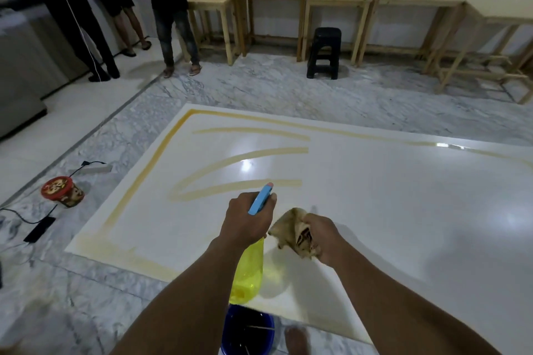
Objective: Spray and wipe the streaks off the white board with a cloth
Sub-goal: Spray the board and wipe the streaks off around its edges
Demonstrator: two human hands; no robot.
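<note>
A large white board (pixel 375 199) lies flat on the marble floor, marked with yellow-brown streaks (pixel 239 186) along its left and far edges and in three curved bands across its left half. My left hand (pixel 249 217) grips a spray bottle (pixel 249 271) with a yellow body and a blue head whose nozzle points toward the streaks. Just to its right, my right hand (pixel 324 232) holds a crumpled tan cloth (pixel 291 229) a little above the board.
A blue bucket (pixel 248 331) stands at the board's near edge, beside my bare foot (pixel 297 339). A red-lidded tub (pixel 62 190), a power strip and cables lie on the floor at left. Several people stand at the far left. Wooden tables and a black stool (pixel 324 52) line the back wall.
</note>
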